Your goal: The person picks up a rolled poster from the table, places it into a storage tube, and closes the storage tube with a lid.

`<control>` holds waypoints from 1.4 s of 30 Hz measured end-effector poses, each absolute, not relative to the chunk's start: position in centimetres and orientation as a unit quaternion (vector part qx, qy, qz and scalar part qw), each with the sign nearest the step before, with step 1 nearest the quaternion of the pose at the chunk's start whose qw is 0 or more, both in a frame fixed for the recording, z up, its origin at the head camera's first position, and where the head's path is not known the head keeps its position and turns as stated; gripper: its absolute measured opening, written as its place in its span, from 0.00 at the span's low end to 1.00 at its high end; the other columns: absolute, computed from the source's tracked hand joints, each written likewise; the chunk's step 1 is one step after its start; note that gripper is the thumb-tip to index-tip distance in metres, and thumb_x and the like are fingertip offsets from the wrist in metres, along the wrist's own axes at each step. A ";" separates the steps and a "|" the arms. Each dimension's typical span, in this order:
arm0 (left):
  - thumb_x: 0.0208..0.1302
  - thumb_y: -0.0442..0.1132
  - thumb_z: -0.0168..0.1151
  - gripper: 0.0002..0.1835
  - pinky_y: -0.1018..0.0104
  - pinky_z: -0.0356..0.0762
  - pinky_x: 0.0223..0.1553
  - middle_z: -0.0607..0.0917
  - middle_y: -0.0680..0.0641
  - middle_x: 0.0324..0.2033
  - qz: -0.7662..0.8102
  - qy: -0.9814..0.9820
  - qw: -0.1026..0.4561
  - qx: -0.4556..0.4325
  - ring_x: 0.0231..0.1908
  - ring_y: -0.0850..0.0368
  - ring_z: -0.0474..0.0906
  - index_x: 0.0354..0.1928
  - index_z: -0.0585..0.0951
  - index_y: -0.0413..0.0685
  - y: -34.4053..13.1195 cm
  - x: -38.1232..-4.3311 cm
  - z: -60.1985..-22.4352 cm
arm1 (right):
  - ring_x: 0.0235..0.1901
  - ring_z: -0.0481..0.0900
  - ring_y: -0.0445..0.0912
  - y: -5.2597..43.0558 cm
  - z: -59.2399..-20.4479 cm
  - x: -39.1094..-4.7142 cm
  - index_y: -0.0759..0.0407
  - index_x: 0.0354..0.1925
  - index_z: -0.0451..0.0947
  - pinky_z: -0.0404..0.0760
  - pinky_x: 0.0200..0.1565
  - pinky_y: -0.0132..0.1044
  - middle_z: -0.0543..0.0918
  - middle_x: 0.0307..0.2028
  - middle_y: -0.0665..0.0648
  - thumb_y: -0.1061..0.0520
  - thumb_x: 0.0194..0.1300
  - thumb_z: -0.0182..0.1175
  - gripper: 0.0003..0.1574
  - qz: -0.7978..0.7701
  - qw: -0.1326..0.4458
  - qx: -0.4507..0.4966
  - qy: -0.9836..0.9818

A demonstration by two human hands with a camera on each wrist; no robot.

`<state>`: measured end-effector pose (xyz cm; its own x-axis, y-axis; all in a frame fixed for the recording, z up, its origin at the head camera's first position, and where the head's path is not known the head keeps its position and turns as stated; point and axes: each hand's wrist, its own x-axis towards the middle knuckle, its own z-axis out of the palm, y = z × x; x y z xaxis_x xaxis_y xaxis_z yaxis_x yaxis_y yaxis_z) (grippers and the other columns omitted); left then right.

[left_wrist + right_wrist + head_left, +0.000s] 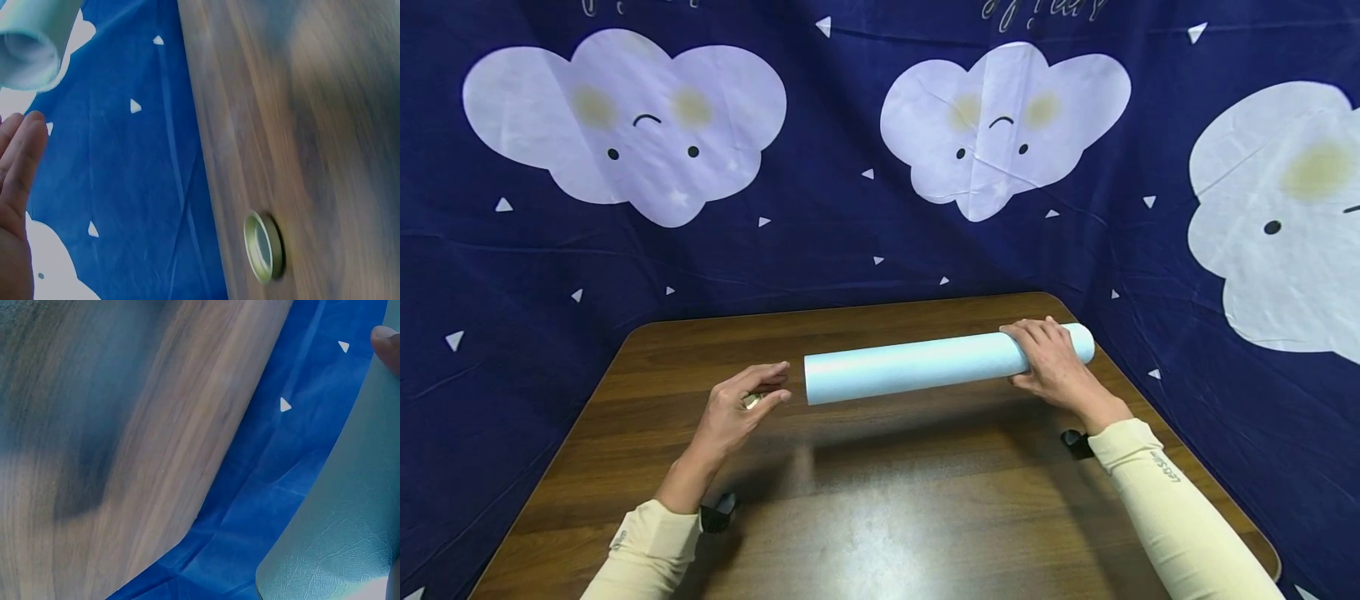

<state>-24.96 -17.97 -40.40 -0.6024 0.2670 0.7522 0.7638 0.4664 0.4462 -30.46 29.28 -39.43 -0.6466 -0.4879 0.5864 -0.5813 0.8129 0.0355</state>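
Observation:
A light blue tube (pixel 917 367), with a finely creased surface, hangs above the table, tilted up toward its right end. My right hand (pixel 1054 362) grips it near that end, fingers over the top and thumb below. Just off the tube's left end is my left hand (pixel 739 408), thumb and fingers apart with nothing between them. In the left wrist view, that end of the tube (pixel 61 28) is hollow with a pale inside, above the left hand's fingers (pixel 25 156). A shallow gold-rimmed round lid (pixel 264 247) lies on the table; the head view shows it partly behind the left hand.
The brown wooden table (pixel 880 517) has rounded corners. A dark blue cloth (pixel 835 242) with white clouds and triangles hangs behind it and along the right side. Black devices (pixel 718 512) sit at both wrists, close over the tabletop.

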 end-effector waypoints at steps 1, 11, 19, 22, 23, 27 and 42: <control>0.45 0.23 0.70 0.25 0.75 0.81 0.39 0.86 0.41 0.40 -0.396 -0.805 0.310 -0.314 0.37 0.48 0.84 0.49 0.80 0.37 -18.4 -25.0 -40.4 | 0.54 0.70 0.60 29.3 -39.4 -30.4 0.58 0.57 0.69 0.62 0.59 0.65 0.76 0.51 0.63 0.59 0.31 0.77 0.51 0.076 0.299 0.295 -0.904; 0.57 0.36 0.66 0.23 0.53 0.81 0.44 0.83 0.39 0.47 -0.345 -0.899 0.215 -0.160 0.44 0.42 0.82 0.55 0.77 0.40 -21.8 -25.8 -41.3 | 0.54 0.70 0.60 29.5 -39.8 -30.3 0.57 0.57 0.69 0.62 0.58 0.65 0.76 0.51 0.61 0.59 0.32 0.76 0.49 0.073 0.290 0.289 -0.910; 0.63 0.47 0.61 0.32 0.42 0.70 0.56 0.74 0.30 0.58 -0.329 -0.936 0.123 -0.030 0.58 0.35 0.71 0.64 0.67 0.36 -22.9 -27.6 -42.7 | 0.52 0.71 0.61 29.8 -40.0 -30.1 0.57 0.57 0.70 0.63 0.58 0.65 0.77 0.50 0.64 0.58 0.31 0.76 0.50 0.069 0.299 0.293 -0.905; 0.63 0.48 0.60 0.36 0.41 0.66 0.60 0.70 0.29 0.61 -0.337 -0.937 0.096 0.003 0.61 0.32 0.66 0.66 0.63 0.34 -23.1 -28.3 -43.1 | 0.52 0.71 0.62 29.8 -40.0 -30.1 0.58 0.57 0.70 0.62 0.58 0.66 0.77 0.50 0.64 0.58 0.30 0.77 0.50 0.069 0.301 0.293 -0.905; 0.63 0.48 0.60 0.37 0.41 0.64 0.61 0.68 0.29 0.62 -0.337 -0.937 0.088 0.013 0.62 0.32 0.64 0.67 0.61 0.33 -23.2 -28.5 -43.3 | 0.52 0.71 0.62 29.9 -40.0 -30.1 0.58 0.57 0.69 0.62 0.58 0.66 0.77 0.50 0.64 0.59 0.30 0.77 0.51 0.069 0.300 0.291 -0.906; 0.64 0.48 0.59 0.40 0.40 0.60 0.64 0.64 0.27 0.64 -0.345 -0.935 0.064 0.049 0.64 0.31 0.59 0.68 0.56 0.31 -23.3 -29.3 -43.9 | 0.52 0.71 0.62 29.9 -40.0 -30.0 0.57 0.57 0.69 0.62 0.58 0.66 0.77 0.50 0.64 0.59 0.30 0.77 0.51 0.069 0.301 0.291 -0.905; 0.61 0.50 0.58 0.42 0.42 0.61 0.64 0.64 0.27 0.62 -0.373 -0.916 0.062 0.135 0.63 0.31 0.60 0.68 0.55 0.31 -21.7 -30.3 -46.1 | 0.53 0.71 0.61 30.2 -40.0 -29.9 0.58 0.58 0.69 0.62 0.59 0.65 0.77 0.51 0.65 0.59 0.30 0.78 0.52 0.071 0.296 0.287 -0.908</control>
